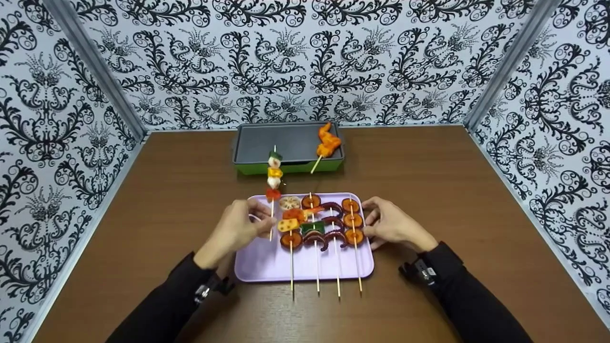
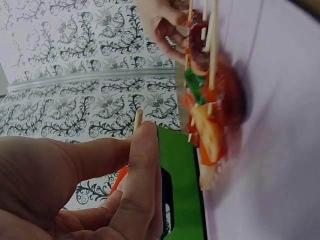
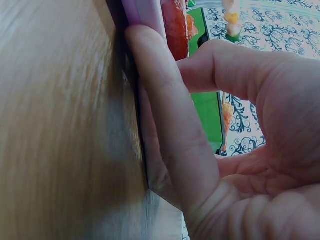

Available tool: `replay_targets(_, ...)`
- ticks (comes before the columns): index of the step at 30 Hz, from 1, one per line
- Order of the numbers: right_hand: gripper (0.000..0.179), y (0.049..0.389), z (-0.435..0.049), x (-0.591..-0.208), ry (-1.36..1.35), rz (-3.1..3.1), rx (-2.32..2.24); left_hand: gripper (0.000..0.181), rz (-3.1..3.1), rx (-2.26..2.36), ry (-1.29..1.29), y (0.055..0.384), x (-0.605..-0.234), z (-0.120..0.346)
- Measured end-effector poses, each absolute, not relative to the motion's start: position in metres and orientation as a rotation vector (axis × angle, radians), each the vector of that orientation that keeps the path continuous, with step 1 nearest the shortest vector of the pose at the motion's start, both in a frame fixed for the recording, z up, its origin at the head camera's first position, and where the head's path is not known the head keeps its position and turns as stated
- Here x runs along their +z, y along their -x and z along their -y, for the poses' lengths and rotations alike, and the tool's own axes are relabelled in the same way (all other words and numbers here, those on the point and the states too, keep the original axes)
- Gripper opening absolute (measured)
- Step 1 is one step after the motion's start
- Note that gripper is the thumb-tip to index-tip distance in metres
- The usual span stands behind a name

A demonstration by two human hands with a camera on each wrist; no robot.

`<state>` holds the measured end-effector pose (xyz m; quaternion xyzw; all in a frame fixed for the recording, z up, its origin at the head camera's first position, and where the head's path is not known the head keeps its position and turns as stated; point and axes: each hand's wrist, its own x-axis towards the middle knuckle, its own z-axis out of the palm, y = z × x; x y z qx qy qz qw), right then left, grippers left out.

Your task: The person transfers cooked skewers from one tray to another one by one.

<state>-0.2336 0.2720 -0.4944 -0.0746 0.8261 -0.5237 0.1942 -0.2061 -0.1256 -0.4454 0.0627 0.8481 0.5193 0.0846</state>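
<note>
My left hand (image 1: 238, 224) pinches the stick of a skewer (image 1: 274, 182) between thumb and fingers, over the left part of a lilac tray (image 1: 259, 264). The skewer stands roughly upright, with green, white, yellow and red pieces above the fingers. In the left wrist view, the stick's end (image 2: 138, 119) pokes out past the thumb. At the tray's right edge my right hand (image 1: 393, 223) grips the rim, fingers along the side. Several skewers lie on the tray: a yellow-topped one (image 1: 288, 225), dark red tentacles (image 1: 336, 234) and orange-brown rounds (image 1: 353, 220).
Behind the tray stands a green grill with a grey plate (image 1: 281, 138). An orange chicken wing skewer (image 1: 328, 143) lies at its right end, stick jutting over the front edge. The brown table (image 1: 419, 166) ends at patterned walls (image 1: 305, 62) at the back and both sides.
</note>
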Motion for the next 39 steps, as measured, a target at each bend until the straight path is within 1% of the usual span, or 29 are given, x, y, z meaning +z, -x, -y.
replay_targets(7,0.074,0.233,-0.271,-0.493,0.225,-2.320,-1.470,0.010,-2.518,1.528,-0.160,0.189,-0.453,0.130)
replay_targets(20,0.074,0.232,-0.270,-0.490,0.215,-2.339,-1.456,0.013,-2.570,1.418,-0.219,0.166,-0.468,0.139)
replay_targets(39,0.075,0.232,-0.272,-0.492,0.238,-2.337,-1.448,0.013,-2.424,1.459,-0.191,0.144,-0.480,0.135)
